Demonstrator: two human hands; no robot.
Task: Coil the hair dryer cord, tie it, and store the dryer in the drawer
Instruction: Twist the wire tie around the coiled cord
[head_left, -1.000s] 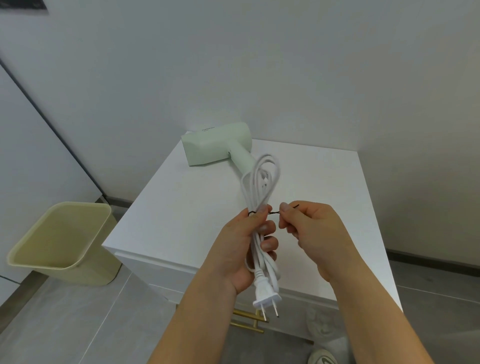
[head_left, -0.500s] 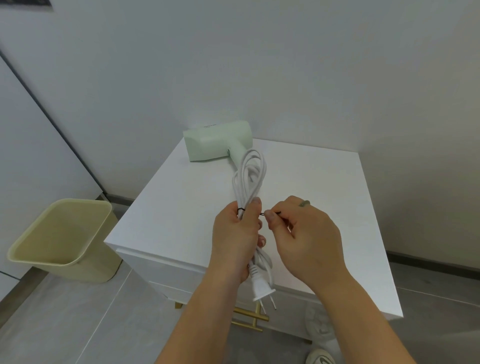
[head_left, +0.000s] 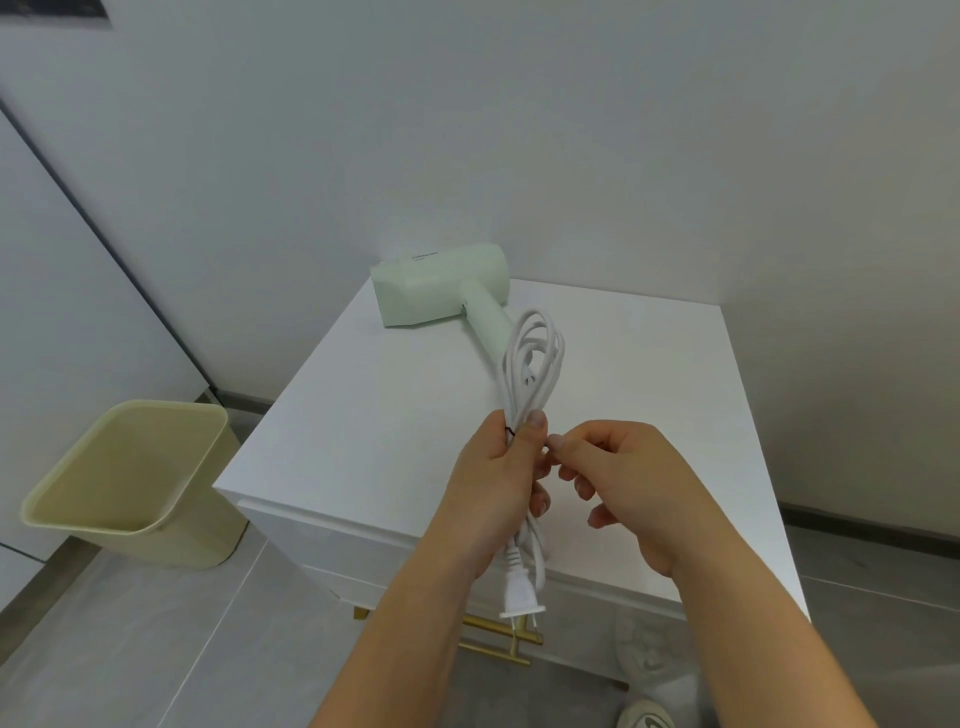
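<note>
Gripping the coiled cord (head_left: 531, 358) in curled fingers, left hand (head_left: 493, 486) held it up while right hand (head_left: 626, 486) pinched the tie (head_left: 509, 431).

A pale yellow waste bin (head_left: 171, 545) stands on the grey tiled floor (head_left: 156, 649) beside a white wall (head_left: 467, 130).

Plain white walls (head_left: 519, 130) fill twelve o'clock behind a white desk (head_left: 363, 415) at centre. Grey floor tiles (head_left: 130, 649) spread below, with a pale yellow bin (head_left: 171, 540) at eight o'clock.
</note>
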